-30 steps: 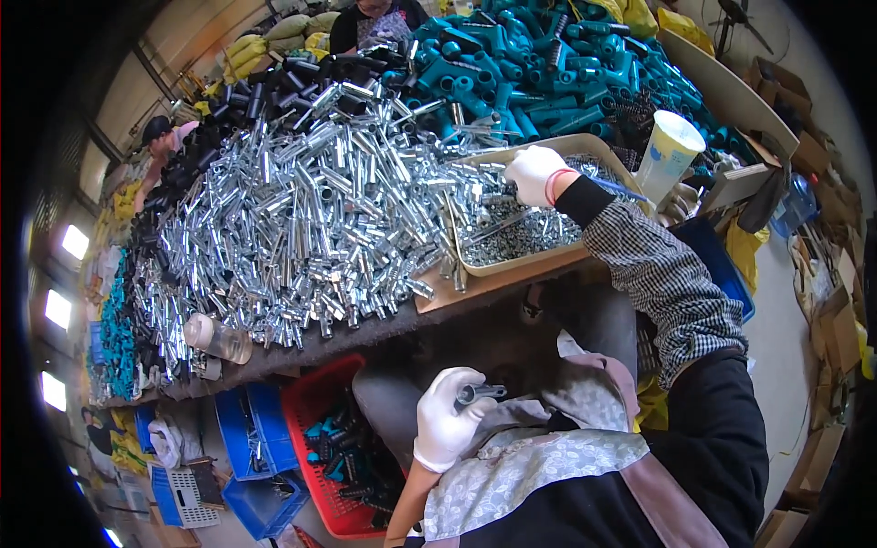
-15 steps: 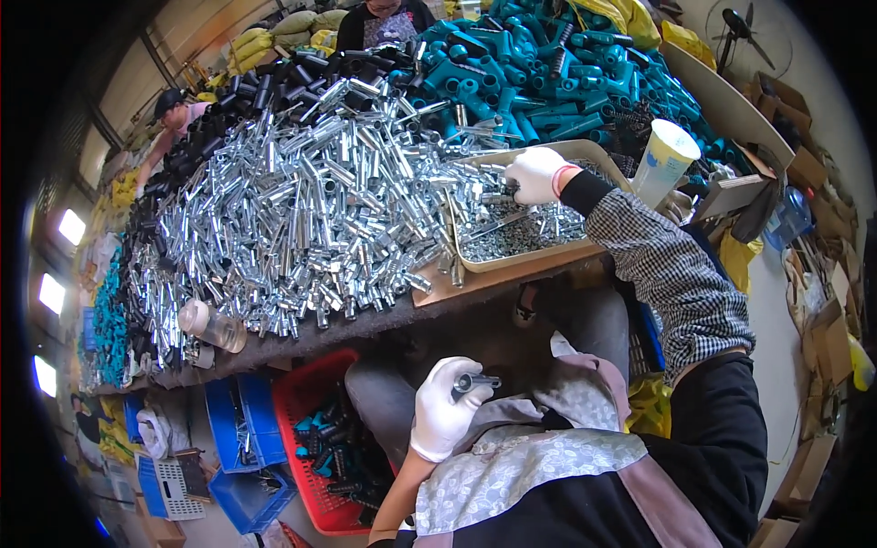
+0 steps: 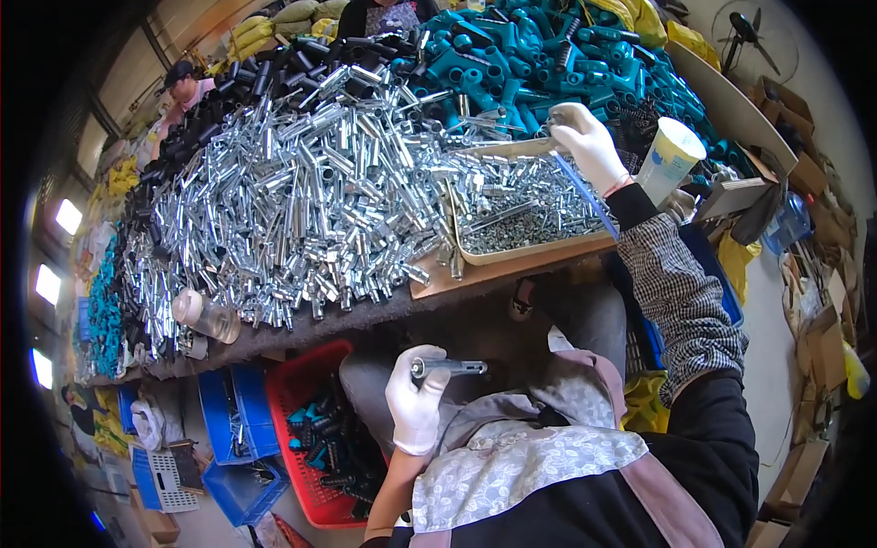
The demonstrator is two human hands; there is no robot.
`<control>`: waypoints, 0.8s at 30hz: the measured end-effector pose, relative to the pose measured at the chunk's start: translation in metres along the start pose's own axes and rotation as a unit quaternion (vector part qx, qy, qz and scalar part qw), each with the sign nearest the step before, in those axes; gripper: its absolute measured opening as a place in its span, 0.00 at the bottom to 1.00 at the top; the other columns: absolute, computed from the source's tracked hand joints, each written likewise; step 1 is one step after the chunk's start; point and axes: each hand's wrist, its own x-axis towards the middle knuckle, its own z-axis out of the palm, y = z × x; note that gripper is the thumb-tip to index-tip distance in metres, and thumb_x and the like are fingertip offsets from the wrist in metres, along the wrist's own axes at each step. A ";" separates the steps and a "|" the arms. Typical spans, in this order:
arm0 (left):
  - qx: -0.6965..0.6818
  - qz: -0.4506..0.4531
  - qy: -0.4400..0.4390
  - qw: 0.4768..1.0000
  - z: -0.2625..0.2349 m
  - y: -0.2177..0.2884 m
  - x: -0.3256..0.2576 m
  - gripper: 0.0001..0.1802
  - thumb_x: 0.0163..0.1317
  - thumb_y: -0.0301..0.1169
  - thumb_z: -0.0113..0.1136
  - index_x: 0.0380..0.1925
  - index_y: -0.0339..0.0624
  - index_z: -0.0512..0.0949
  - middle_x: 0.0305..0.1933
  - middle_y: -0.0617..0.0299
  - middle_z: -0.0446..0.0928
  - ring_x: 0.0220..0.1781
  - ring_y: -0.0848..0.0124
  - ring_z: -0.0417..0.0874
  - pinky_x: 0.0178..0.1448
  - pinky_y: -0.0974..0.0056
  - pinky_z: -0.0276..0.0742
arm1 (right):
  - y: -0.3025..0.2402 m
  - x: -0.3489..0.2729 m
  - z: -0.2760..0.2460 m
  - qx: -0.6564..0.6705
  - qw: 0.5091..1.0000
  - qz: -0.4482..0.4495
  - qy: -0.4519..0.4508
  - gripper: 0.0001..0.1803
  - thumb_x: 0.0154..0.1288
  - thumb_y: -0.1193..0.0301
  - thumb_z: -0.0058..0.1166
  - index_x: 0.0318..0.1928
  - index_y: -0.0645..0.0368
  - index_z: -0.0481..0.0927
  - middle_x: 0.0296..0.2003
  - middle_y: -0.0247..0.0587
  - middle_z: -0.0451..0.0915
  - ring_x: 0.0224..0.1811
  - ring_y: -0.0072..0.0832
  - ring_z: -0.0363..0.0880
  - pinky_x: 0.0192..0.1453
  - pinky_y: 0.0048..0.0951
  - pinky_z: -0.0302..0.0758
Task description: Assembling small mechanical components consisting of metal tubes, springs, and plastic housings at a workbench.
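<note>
The gloved left hand (image 3: 416,402) grasps a metal tube (image 3: 454,368) between thumb and fingers, before the apron (image 3: 530,479); hold it steady, end face clear of the glove. The right hand (image 3: 589,151) curves at the far rim of the beige tray (image 3: 539,249); whether it grips anything cannot be told. Beyond, a cup (image 3: 669,160) bears blue print, illegible here.

Holding a grey tube (image 3: 448,367) in the left hand (image 3: 414,402), beside the apron (image 3: 530,470) (both hands gloved in white). Holding out the right hand (image 3: 589,146), fingers curled, over the far right corner of the tray (image 3: 512,256), near teal parts (image 3: 521,73).
</note>
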 end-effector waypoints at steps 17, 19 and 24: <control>-0.211 0.032 0.134 0.968 0.007 0.005 0.017 0.31 0.75 0.40 0.54 0.71 0.34 0.62 0.54 0.50 0.78 0.44 0.66 0.83 0.41 0.64 0.79 | -0.095 -0.218 0.050 0.261 0.898 0.333 -0.123 0.16 0.68 0.83 0.51 0.56 0.67 0.72 0.49 0.50 0.81 0.47 0.34 0.85 0.55 0.34 0.82; -0.216 0.029 0.116 0.969 0.014 0.005 0.016 0.32 0.75 0.40 0.55 0.72 0.34 0.62 0.55 0.49 0.78 0.45 0.65 0.83 0.43 0.64 0.80 | -0.090 -0.231 0.058 0.292 0.882 0.351 -0.113 0.16 0.70 0.81 0.52 0.56 0.67 0.72 0.49 0.50 0.81 0.48 0.35 0.86 0.54 0.35 0.83; -0.201 -0.007 0.057 0.978 0.023 0.010 0.008 0.34 0.71 0.41 0.60 0.69 0.32 0.64 0.55 0.48 0.78 0.48 0.64 0.83 0.44 0.63 0.83 | -0.079 -0.247 0.065 0.330 0.861 0.349 -0.168 0.19 0.73 0.72 0.54 0.59 0.71 0.71 0.45 0.53 0.82 0.44 0.37 0.88 0.52 0.36 0.85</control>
